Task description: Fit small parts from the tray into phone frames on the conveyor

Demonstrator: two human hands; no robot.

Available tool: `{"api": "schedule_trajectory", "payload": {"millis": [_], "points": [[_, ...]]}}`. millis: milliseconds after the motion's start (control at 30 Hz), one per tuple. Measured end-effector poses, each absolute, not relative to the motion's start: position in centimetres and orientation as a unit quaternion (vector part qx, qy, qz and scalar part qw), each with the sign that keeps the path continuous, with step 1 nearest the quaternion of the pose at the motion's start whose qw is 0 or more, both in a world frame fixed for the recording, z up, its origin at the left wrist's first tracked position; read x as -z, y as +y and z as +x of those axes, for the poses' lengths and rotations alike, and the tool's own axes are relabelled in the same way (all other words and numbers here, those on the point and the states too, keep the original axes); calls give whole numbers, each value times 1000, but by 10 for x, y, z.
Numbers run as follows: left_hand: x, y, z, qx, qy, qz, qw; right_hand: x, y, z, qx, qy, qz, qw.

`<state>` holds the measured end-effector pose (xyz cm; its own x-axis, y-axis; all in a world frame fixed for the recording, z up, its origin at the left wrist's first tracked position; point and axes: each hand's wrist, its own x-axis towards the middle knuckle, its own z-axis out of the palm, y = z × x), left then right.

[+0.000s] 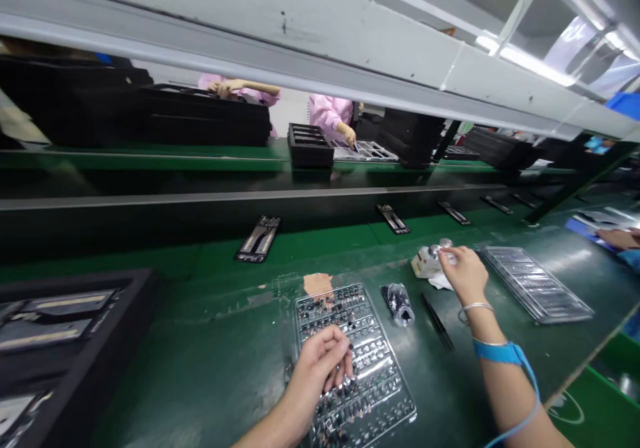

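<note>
My left hand [323, 361] rests on a clear plastic tray [395, 405] full of small dark parts, its fingers curled and pinched over the parts. What it pinches is too small to make out. My right hand [465, 271] reaches further out and closes on a small white device [425, 261] with a round metal top. A blue wrist strap [503, 353] with a coiled cord sits on my right forearm, and a thin bracelet circles the wrist.
Black tweezers [437, 321] and a small plastic bag [399, 301] lie between the tray and the device. An empty clear tray [537, 291] lies right. Black trays [65, 328] stand left. Flat black parts [259, 238] ride the conveyor. Across it sit people in pink sleeves [330, 115].
</note>
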<state>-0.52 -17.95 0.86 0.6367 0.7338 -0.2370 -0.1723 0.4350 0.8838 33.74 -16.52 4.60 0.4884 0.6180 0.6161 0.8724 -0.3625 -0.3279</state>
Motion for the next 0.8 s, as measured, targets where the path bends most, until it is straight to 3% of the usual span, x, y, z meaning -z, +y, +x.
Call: {"api": "schedule_trajectory", "payload": {"millis": [133,300,400,533,800], "points": [[-18,-177,-8,-299,299,442,792,-47,-168,335,213,-491,-799,273],[-34,-174,-12,-322,298,443,782,-59,-185,287,217,-535,-760,299],[-40,-174,-14,-329,297,453,773,-63,-210,225,97,-681,-615,385],[-42,-176,-16,-341,284,465,766,-64,-238,158,-32,-788,-477,388],[-43,-177,-17,-334,286,484,757,-55,-241,145,-35,-814,-454,360]]}}
